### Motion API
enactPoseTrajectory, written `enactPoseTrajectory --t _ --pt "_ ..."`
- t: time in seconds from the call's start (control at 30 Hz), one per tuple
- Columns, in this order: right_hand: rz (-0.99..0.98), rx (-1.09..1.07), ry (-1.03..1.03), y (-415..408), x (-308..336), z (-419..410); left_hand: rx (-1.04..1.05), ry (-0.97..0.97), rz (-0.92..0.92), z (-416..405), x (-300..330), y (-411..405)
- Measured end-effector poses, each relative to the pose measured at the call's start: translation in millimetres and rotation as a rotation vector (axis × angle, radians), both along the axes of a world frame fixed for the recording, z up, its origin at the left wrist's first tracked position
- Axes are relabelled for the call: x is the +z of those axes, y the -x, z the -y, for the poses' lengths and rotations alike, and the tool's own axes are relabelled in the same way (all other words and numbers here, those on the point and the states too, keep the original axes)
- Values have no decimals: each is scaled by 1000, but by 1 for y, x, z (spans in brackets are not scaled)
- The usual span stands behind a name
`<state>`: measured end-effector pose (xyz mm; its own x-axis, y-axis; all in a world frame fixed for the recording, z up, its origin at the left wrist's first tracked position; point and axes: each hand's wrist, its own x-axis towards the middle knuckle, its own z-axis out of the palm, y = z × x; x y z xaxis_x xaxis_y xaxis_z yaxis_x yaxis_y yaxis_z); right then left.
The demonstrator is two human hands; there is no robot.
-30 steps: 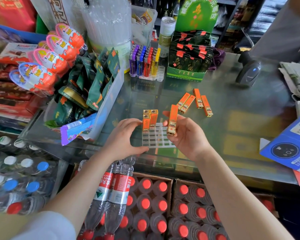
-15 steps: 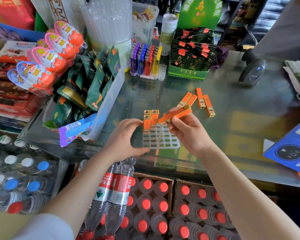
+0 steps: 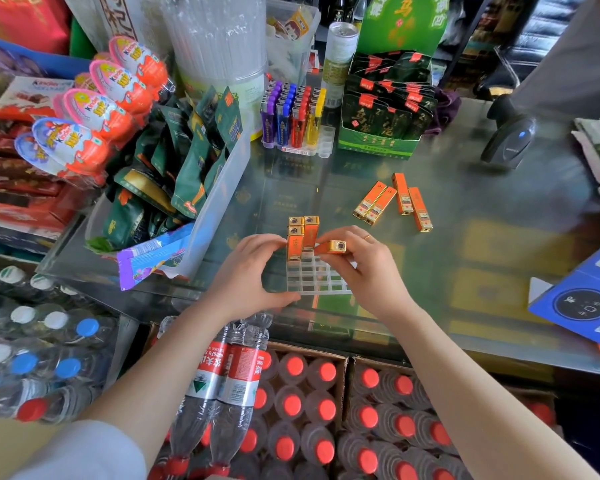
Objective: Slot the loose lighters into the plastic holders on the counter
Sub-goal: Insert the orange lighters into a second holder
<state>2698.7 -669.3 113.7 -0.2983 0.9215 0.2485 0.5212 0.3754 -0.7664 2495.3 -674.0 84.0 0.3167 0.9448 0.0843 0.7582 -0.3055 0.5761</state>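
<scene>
Orange lighter [image 3: 330, 247] pinched in my right hand [image 3: 371, 271], tilted toward clear plastic grid holder [image 3: 321, 280]; left hand [image 3: 248, 275] gripped holder's nine-o'clock edge, steadying.

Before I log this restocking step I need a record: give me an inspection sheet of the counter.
Surface: glass counter, reflective.
Job's things: clear plastic grid holder with three upright orange-and-gold lighters; four loose orange lighters lying flat.
Clutter: coloured lighter rack, green sachet box, black barcode scanner.
Hands: left hand steadies the holder; right hand pinches a tilted orange lighter.
Cables: nothing seen.
Surroundings: red-capped bottles below.
</scene>
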Motion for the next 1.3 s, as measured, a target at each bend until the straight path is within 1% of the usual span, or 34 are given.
enactPoseTrajectory --t 0.13,0.23,0.33,0.4,0.47,0.57,0.63,0.77,0.9,0.97,1.03,1.1,1.2,1.27,1.3 --pt "-276 -172 235 1 0 5 -1 6 7 1 0 1" --pt "-409 -263 263 6 4 7 -9 0 22 0 1 0" --pt "-415 -348 289 16 4 7 -16 0 28 0 0 1" --pt "-424 -399 358 21 3 5 -18 -6 26 0 -1 1" --pt "-441 -395 425 26 4 5 -19 -17 30 -1 -2 2" --pt "-460 -372 464 31 5 6 -23 -19 41 -1 -3 2" --pt "-385 -373 429 33 6 7 -25 -31 46 -1 -3 1" --pt "-143 -436 232 38 3 5 -27 -30 23 -2 -3 1" --pt "20 -455 82 40 -1 1 -21 -32 9 -2 -5 1" --pt "83 -422 47 38 -2 0 -20 -36 11 -3 -6 1" --pt "130 -321 37 32 -2 -1 -19 -46 14 -4 -6 2" --pt "220 -210 40 28 0 -3 -15 -49 18 -3 -6 1" --pt "427 -158 9 27 4 -6 -15 -50 22 -3 -6 0" --pt "629 -155 -30 28 4 -8 -8 -51 44 -3 -6 1" --pt "700 -146 -38 29 4 -9 -2 -44 53 -3 -6 1"
